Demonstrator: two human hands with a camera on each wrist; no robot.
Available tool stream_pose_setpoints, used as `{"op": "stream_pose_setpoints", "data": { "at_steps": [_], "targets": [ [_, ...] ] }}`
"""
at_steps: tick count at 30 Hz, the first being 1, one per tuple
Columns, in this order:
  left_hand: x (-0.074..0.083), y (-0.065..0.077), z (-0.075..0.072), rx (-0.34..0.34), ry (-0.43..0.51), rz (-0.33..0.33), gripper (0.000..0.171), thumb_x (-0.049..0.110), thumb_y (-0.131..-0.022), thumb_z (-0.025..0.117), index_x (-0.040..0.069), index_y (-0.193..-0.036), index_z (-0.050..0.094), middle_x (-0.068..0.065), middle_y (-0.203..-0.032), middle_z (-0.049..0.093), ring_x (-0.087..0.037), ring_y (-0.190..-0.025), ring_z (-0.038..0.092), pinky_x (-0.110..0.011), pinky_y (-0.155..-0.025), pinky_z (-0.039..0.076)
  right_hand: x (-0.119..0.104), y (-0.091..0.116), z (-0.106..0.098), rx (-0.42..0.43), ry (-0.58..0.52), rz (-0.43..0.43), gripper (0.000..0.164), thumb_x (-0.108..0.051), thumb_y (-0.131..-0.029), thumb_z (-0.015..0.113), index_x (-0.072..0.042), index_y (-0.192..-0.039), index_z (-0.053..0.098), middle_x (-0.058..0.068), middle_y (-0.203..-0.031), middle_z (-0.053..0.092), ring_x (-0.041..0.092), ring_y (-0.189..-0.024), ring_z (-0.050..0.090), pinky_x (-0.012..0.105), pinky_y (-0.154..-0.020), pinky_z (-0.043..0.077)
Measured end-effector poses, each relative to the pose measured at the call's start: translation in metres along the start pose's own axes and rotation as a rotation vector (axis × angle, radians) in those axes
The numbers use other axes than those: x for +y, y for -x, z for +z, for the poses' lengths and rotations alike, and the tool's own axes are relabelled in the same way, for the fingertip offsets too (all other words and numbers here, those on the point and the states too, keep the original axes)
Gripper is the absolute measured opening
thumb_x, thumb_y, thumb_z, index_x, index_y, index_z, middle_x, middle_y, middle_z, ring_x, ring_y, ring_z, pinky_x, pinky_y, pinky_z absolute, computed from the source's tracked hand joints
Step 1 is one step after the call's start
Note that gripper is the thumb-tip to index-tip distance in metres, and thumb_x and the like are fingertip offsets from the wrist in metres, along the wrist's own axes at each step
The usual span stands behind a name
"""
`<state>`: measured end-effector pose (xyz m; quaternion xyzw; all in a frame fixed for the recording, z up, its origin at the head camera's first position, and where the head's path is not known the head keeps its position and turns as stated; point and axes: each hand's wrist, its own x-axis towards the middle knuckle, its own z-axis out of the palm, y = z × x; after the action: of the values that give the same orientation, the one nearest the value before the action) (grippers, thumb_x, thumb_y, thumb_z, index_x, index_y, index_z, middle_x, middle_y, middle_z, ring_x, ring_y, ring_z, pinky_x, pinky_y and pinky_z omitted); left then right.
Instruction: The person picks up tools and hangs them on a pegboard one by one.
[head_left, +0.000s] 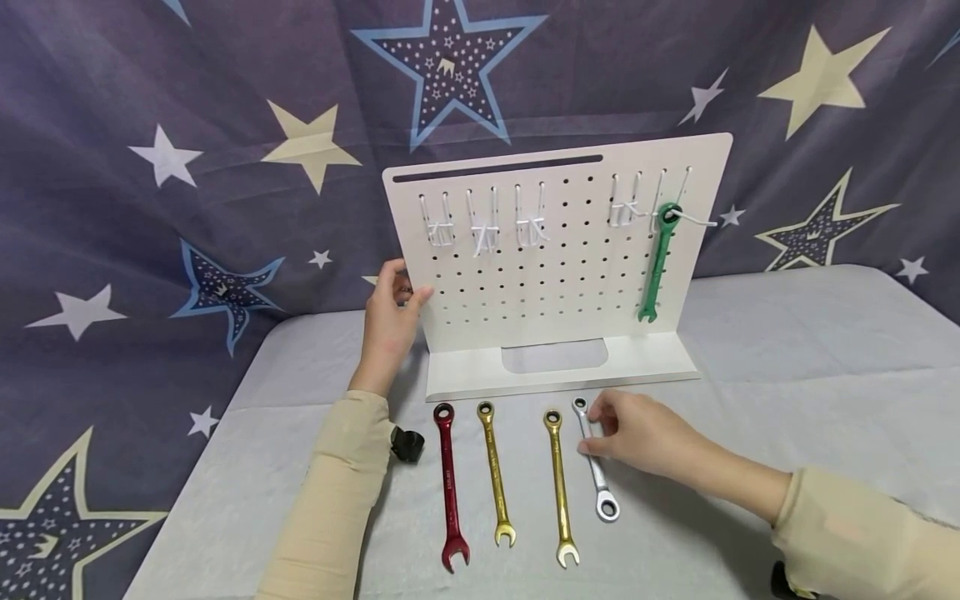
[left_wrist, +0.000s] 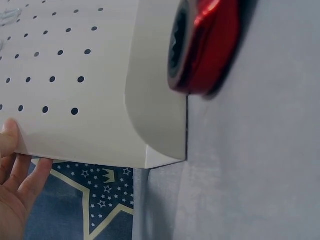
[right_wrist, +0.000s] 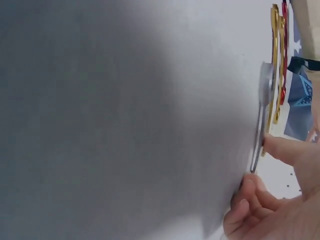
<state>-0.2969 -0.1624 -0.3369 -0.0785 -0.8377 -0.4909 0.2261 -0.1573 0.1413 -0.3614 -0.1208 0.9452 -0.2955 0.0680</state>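
My left hand (head_left: 390, 329) grips the left edge of a white pegboard (head_left: 525, 292), thumb in front and fingers behind, as the left wrist view also shows. With thumb and fingers, my right hand (head_left: 645, 433) pinches a silver ratcheting wrench (head_left: 597, 471) lying on the table. To its left lie two gold combination wrenches (head_left: 561, 492) (head_left: 493, 475) and a red combination wrench (head_left: 450, 492), which looms close in the left wrist view. A green combination wrench (head_left: 657, 267) hangs by its ring end from a hook at the pegboard's right.
Several white double hooks (head_left: 483, 229) stick out along the pegboard's upper part. The board's base (head_left: 465, 375) stands on a grey cloth-covered table (head_left: 810, 400). Behind it hangs a dark curtain (head_left: 240, 67) with stars.
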Motion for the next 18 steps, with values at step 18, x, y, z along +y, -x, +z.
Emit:
{"op": "stream_pose_setpoints", "data": {
  "at_steps": [18],
  "targets": [
    [0.002,0.001,-0.001,-0.009,-0.015,0.004,0.04,0.014,-0.093,0.069,0.009,-0.129,0.051,-0.016,-0.101,0.065,-0.029,-0.096,0.063,-0.04,-0.08,0.048,0.023,0.0,-0.022,-0.116,-0.032,0.022,0.016,-0.018,-0.08,0.079,-0.012,-0.072,0.066,-0.006,-0.064,0.058,0.011,-0.058,0.05,0.029,-0.056,0.042]
  ]
}}
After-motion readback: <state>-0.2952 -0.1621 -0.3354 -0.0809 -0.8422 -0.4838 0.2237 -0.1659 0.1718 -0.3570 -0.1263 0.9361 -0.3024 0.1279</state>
